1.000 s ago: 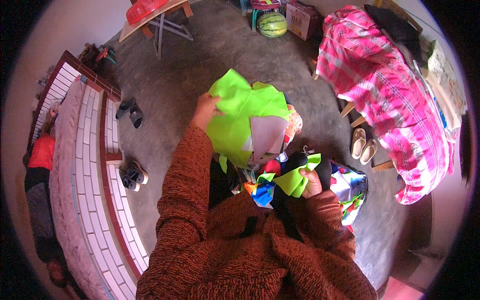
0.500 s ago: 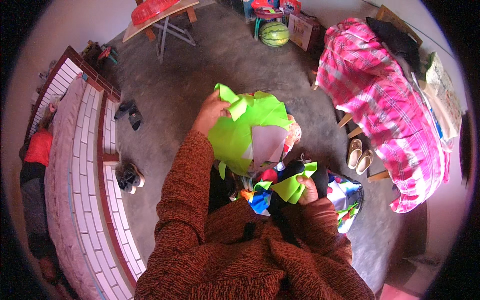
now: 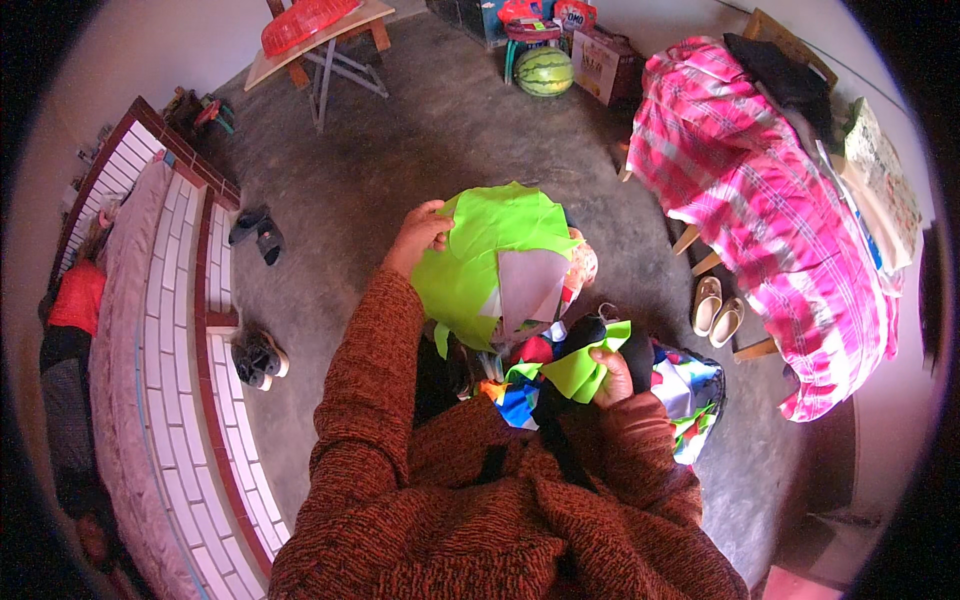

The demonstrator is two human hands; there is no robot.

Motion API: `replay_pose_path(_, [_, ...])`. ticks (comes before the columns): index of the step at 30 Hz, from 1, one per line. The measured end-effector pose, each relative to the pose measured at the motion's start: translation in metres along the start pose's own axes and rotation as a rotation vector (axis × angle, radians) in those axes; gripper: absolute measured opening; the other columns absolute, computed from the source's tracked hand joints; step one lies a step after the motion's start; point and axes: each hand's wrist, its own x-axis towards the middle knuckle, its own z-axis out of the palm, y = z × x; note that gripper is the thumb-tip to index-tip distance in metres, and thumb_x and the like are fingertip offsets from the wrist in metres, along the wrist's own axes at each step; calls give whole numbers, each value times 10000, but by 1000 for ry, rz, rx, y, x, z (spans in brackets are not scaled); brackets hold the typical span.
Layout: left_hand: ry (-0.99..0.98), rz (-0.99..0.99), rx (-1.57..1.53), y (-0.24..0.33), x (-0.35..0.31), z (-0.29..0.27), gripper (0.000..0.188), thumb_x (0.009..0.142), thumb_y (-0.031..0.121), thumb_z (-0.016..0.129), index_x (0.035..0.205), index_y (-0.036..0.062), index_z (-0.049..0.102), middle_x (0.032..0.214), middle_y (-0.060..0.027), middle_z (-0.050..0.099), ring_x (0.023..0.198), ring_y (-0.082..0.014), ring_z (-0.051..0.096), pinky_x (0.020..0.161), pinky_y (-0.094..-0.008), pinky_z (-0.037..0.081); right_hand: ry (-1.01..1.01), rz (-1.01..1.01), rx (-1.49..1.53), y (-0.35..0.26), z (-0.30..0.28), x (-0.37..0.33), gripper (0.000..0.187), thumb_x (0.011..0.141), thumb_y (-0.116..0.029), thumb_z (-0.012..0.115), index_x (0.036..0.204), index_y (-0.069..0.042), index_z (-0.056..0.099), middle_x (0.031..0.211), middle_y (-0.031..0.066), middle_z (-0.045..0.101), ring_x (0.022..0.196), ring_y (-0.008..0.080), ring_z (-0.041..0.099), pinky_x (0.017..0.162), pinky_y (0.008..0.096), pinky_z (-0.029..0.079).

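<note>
In front of me a heap of bright green cloth pieces [image 3: 480, 230] lies spread, with a grey-white cloth piece [image 3: 530, 285] on its near right side. My left hand [image 3: 422, 238] is at the heap's upper left edge, its curled fingers closed on the rim of a green piece. Nearer and to the right, my right hand [image 3: 612, 378] grips another green cloth piece [image 3: 577, 372] above my lap. Blue, white and orange scraps [image 3: 517, 398] lie beside it on my lap. What supports the green heap is mostly hidden.
Right of my knee sits a bag of coloured scraps [image 3: 690, 390]. Beige shoes [image 3: 718, 310] stand by a seat under a pink plaid cover [image 3: 740, 200]. Dark shoes [image 3: 258, 358] lie left near a white-tiled platform [image 3: 185, 330]. A watermelon [image 3: 543, 72] and a wooden table [image 3: 320, 40] are farther off.
The folded green piece raised in my left hand has come down flat onto the heap. That hand is slightly lower now. My right hand keeps its green piece, almost unmoved.
</note>
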Motion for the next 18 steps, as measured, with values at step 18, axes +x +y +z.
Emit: replay_pose_path(18, [386, 380, 1044, 3, -1, 22, 495, 669, 263, 707, 1113, 102, 558, 1222, -142, 482, 1127, -314, 443, 913, -448, 370, 3, -22, -34, 2, -2, 1, 312, 733, -167, 616, 1009, -37, 552, 879, 97, 626, 783, 246, 611, 745, 396, 496])
